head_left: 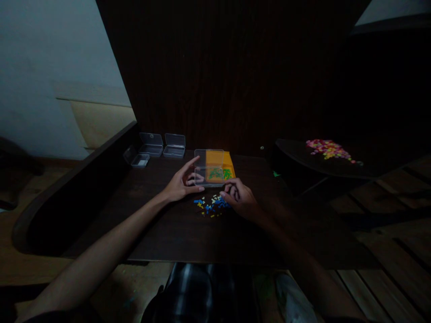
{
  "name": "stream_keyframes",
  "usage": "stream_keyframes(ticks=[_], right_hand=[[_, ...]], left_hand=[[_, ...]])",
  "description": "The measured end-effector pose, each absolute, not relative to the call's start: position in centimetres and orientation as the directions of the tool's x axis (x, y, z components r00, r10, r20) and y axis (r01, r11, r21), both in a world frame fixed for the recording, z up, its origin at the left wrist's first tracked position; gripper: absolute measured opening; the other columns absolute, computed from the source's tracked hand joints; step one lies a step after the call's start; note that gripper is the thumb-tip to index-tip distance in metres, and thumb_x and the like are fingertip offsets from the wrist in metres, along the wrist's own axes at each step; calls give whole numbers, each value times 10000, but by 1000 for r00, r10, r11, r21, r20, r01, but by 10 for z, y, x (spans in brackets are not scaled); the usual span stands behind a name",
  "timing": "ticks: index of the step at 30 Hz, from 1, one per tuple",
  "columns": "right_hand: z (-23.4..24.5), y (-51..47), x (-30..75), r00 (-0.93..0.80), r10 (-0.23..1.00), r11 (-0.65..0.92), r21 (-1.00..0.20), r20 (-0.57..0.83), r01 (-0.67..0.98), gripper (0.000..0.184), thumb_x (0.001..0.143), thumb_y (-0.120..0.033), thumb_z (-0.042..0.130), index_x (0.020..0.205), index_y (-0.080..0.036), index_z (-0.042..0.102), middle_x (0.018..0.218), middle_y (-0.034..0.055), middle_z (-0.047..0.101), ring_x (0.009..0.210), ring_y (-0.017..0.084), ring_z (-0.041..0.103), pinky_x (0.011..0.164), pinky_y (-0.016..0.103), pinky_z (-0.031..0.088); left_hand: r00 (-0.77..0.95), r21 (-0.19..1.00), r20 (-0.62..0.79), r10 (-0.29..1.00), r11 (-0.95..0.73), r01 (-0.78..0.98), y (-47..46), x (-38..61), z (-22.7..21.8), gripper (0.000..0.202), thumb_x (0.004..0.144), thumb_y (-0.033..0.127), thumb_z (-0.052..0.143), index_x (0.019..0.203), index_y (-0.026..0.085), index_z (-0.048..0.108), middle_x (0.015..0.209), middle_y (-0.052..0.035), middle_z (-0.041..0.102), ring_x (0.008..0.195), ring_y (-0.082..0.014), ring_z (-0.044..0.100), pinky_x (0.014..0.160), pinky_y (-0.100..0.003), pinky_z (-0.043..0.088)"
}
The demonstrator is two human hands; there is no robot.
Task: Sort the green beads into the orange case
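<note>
My left hand (182, 183) is at the left side of a clear plastic box (209, 185) with its lid raised. Its index finger reaches up along the lid side, the thumb lies below the front edge, and the other fingers curl against the side. My right hand (239, 197) is closed in a pinch near the box's front right corner; whatever is between the fingertips is too small to make out. Under it lies a loose pile of small blue, yellow and pale plastic pieces (210, 207). Behind the clear box stands an open orange box (232, 161). Green pieces (227, 174) show at its front.
Several open clear boxes (174, 151) stand at the back left of the dark table (161, 237). A raised side panel (74, 179) borders the left. On a dark shelf (292, 157) at right lies a heap of pink, red and yellow pieces (330, 149). The light is dim.
</note>
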State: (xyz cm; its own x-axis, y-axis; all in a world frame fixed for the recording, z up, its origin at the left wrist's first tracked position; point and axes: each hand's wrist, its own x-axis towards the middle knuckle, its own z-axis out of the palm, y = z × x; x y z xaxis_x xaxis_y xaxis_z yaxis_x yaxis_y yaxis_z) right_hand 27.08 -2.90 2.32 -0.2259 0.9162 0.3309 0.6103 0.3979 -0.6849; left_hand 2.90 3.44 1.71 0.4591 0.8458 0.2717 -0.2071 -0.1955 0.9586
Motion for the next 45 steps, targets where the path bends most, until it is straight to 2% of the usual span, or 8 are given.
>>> stream_keyframes(ticks=[5, 15, 20, 26, 30, 33, 39, 45], right_hand=[[20, -28, 271, -206, 915, 397, -681, 347, 615, 287, 888, -369, 550, 1111, -189, 555, 778, -14, 588, 581, 99, 483, 595, 237, 435], [25, -27, 269, -318, 859, 508, -601, 401, 617, 153, 931, -313, 500, 911, -191, 591, 873, 31, 598, 702, 123, 536, 682, 253, 460], [23, -27, 272, -390, 819, 570, -513, 421, 642, 149, 946, -289, 475, 922, -195, 588, 934, 53, 605, 769, 140, 558, 729, 264, 466], [18, -25, 272, -434, 796, 590, -384, 422, 710, 165, 966, -286, 451, 943, -204, 592, 981, 66, 616, 879, 163, 592, 784, 275, 460], [18, -26, 274, -391, 793, 578, -373, 467, 726, 149, 944, -294, 491, 1015, -207, 588, 959, 65, 624, 805, 158, 590, 731, 270, 465], [24, -30, 277, -406, 764, 623, -413, 501, 664, 113, 893, -294, 563, 938, -200, 606, 839, 46, 613, 717, 154, 570, 664, 268, 453], [32, -36, 281, -708, 651, 726, -497, 275, 475, 33, 799, -234, 653, 792, -203, 656, 766, 17, 627, 697, 141, 579, 642, 255, 432], [23, -35, 280, -738, 649, 712, -490, 186, 503, 53, 777, -234, 681, 823, -208, 685, 803, 10, 663, 709, 134, 597, 665, 251, 424]], left_hand=[[484, 957, 281, 829, -201, -211, 29, 34, 17, 977, 605, 137, 831, 1430, 384, 369, 1261, -71, 462, 966, -187, 616, 891, -422, 560], [511, 956, 286, 811, -205, -209, 26, 35, 21, 897, 644, 162, 814, 1416, 335, 391, 1234, -81, 516, 955, -188, 626, 843, -385, 565], [500, 963, 267, 824, -213, -163, 27, 35, 19, 798, 692, 215, 791, 1397, 280, 425, 1213, -95, 548, 950, -178, 623, 850, -377, 554], [539, 969, 244, 806, -186, -161, 27, 36, 13, 828, 682, 190, 795, 1408, 282, 408, 1299, -126, 528, 940, -168, 623, 826, -357, 557], [538, 967, 252, 805, -184, -178, 29, 35, 14, 834, 688, 181, 785, 1416, 295, 394, 1333, -131, 506, 949, -184, 636, 808, -351, 568], [519, 963, 261, 814, -185, -194, 32, 33, 14, 856, 677, 161, 787, 1420, 293, 382, 1332, -127, 495, 955, -184, 638, 821, -354, 571], [459, 962, 261, 849, -188, -199, 36, 31, 12, 882, 659, 168, 811, 1415, 308, 377, 1355, -121, 464, 983, -187, 630, 857, -369, 561], [431, 961, 255, 865, -178, -211, 37, 30, 11, 893, 637, 155, 823, 1405, 298, 389, 1345, -125, 458, 976, -179, 622, 840, -347, 558]])
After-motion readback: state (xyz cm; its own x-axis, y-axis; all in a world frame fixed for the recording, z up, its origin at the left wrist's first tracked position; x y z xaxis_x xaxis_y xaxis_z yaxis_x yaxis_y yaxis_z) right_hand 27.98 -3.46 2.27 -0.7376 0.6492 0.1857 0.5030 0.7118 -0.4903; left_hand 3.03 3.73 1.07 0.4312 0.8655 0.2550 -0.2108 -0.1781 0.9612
